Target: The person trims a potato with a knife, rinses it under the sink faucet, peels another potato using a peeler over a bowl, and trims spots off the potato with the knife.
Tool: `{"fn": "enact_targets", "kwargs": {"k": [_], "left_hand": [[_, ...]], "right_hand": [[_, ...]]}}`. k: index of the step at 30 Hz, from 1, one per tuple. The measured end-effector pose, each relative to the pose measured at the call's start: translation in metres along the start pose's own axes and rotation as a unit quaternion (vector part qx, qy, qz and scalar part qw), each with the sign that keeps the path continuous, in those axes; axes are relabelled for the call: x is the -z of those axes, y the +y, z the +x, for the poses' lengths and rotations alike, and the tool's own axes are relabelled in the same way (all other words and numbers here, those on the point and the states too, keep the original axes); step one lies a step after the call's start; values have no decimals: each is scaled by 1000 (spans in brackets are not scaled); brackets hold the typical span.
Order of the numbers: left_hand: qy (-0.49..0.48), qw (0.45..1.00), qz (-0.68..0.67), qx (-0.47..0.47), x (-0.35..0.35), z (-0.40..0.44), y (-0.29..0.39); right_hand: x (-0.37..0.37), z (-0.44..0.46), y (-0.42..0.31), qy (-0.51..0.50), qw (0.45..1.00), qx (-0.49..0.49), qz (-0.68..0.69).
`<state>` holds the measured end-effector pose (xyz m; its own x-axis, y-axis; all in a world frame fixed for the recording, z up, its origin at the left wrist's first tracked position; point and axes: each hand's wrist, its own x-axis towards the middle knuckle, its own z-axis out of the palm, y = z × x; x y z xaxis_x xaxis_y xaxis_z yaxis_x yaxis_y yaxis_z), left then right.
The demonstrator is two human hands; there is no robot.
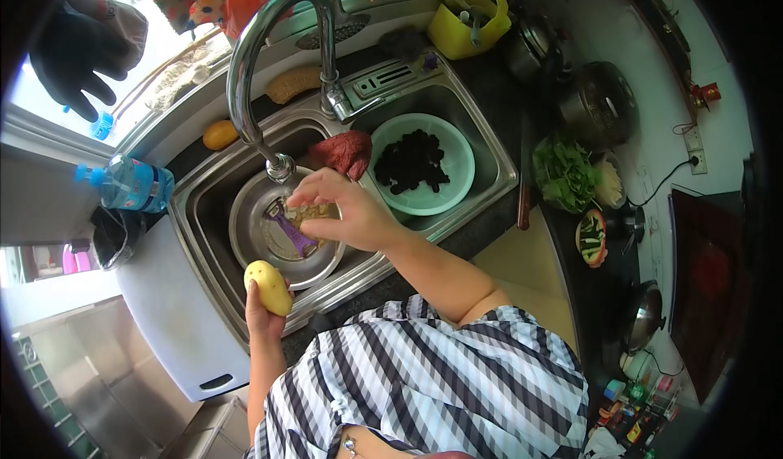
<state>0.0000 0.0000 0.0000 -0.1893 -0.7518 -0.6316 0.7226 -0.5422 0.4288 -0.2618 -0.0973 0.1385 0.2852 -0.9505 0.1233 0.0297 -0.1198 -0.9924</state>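
Note:
A peeled yellow potato (269,289) is held in my left hand (264,312), over the front edge of the left sink basin. My right hand (342,210) hovers above the right side of that basin, fingers apart and slightly curled, holding nothing. Below it a metal bowl (248,214) sits in the basin, with a purple peeler (292,232) and some peelings inside. The chrome faucet (238,76) arches over the bowl. A dark red cloth (347,153) lies on the divider, just beyond my right hand. In the right basin, a pale green bowl (451,153) contains dark pieces.
Left of the sink stand a water bottle (139,183) and a white board (175,296). Behind it lie an unpeeled potato (219,134) and a yellow basket (465,35). On the right counter are a knife (524,190), leafy greens (564,172) and a cooker (602,104).

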Motion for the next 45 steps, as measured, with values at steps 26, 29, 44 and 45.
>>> {"fn": "enact_targets", "kwargs": {"k": [26,29,44,45], "left_hand": [[-59,996,35,55,-6,-18,-16],[-31,999,20,26,-16,-28,-21],[-164,979,-117,-37,-82,-28,-56],[-144,981,-123,-51,-92,-25,-63]], "right_hand": [[-31,-76,-218,80,777,599,177],[-16,-84,-217,100,850,517,-15],[195,-29,-75,54,960,50,-270],[216,-31,-73,50,964,37,-260]]}}
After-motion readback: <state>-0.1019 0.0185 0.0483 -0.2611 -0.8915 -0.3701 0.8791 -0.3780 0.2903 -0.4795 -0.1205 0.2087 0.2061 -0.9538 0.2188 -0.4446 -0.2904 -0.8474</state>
